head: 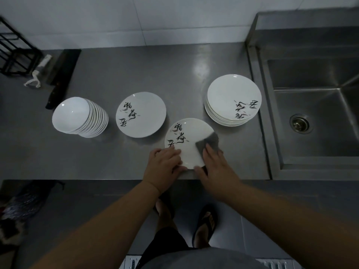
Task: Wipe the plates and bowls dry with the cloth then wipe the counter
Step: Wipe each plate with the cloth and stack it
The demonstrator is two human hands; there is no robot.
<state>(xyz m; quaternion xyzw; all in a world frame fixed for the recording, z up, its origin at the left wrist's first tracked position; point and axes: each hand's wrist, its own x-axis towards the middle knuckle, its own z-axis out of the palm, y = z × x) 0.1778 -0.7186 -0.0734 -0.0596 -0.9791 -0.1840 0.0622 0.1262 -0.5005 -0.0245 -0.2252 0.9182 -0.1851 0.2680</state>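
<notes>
Left hand [165,162] grips the near rim of the plate [189,141] at lower centre, tilted by the counter [116,74] edge, while right hand [214,162] presses the dark cloth [207,140] on it; a hard push could slide it floorward.

- One view only, from a camera on the person's head, above the counter's [116,74] near edge.
- It faces steeply down and forward: the wall tiles [136,16] run along the top, the person's feet [206,224] and the floor [77,210] lie at the bottom.
- It is close: both forearms reach in from the bottom corners, and the left hand [165,164] and right hand [215,166] sit mid-frame.
- The wide lens bows the counter's edges; the sink [310,113] fills the right side.
</notes>
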